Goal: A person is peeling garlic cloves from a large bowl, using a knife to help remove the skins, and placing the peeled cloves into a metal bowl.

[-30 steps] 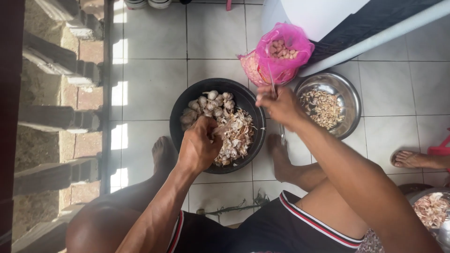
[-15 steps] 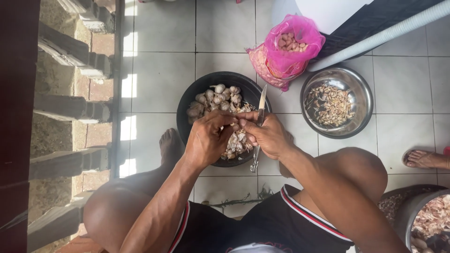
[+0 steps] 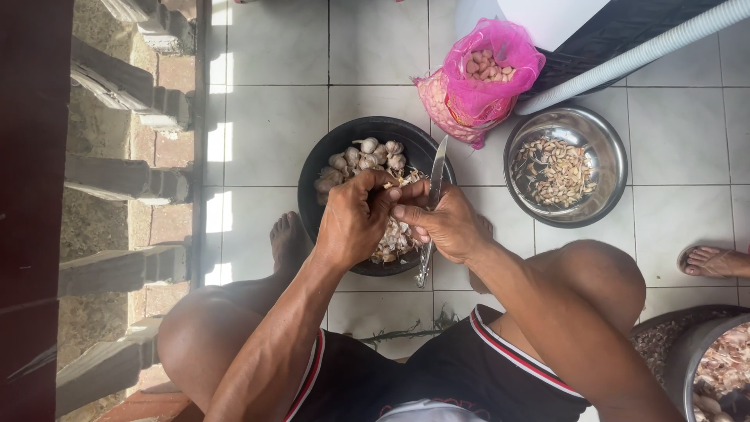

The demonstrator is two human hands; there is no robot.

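While 1 second ago apart, left hand (image 3: 351, 223), right hand (image 3: 445, 223) now meet, knife (image 3: 432, 205) gripped.

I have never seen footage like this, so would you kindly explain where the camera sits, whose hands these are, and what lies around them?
The single picture comes from a camera worn on a person's head, looking down at their own lap and bare hands; there is no machine. The right hand holds a slim metal knife. The left hand meets it, fingertips together, over a round black bowl of garlic bulbs and papery skins. On the pale tiled floor also lie a shiny steel bowl of garlic pieces and a pink mesh bag. Another person's foot shows at the right edge.
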